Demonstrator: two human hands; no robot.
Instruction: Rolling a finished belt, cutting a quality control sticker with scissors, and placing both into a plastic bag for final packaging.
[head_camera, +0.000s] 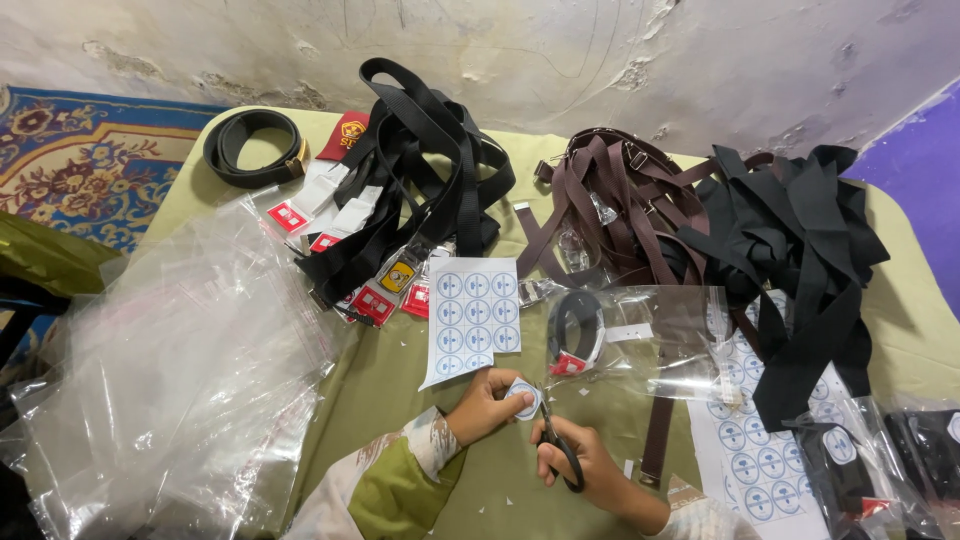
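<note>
My left hand (487, 403) pinches a small round paper sticker (524, 397) with a blue print. My right hand (585, 462) grips black-handled scissors (556, 443), whose blades point up at the sticker's edge. Just above lies a white sheet of round blue stickers (473, 317) on the olive-green tablecloth (380, 385). To the right of the sticker sits a clear bag (640, 338) holding a coiled black belt (575, 328).
A pile of clear plastic bags (170, 360) covers the left side. Black straps (420, 165), brown straps (615, 200) and more black straps (800, 250) lie heaped at the back. A coiled black belt (252, 147) sits far left. Another sticker sheet (755, 450) and bagged belts (860, 460) lie at right.
</note>
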